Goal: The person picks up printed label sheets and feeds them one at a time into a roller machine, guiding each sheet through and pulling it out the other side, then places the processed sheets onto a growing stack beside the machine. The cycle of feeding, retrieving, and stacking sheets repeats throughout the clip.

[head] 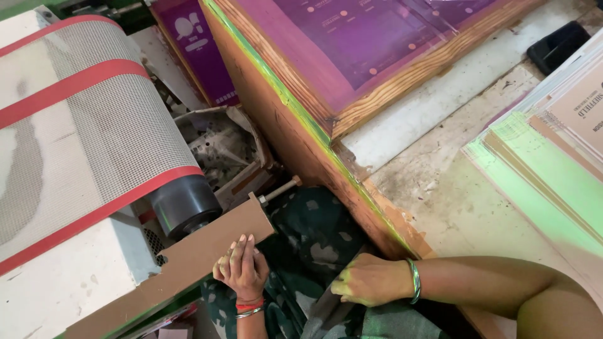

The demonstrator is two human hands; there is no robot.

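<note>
Two hands low: my left hand (242, 270) has fingers pressed flat on the cardboard sheet (188, 263) at seven o'clock, my right hand (370, 280) loosely curled. The sheet could slip into the belt roller (185, 204).
</note>
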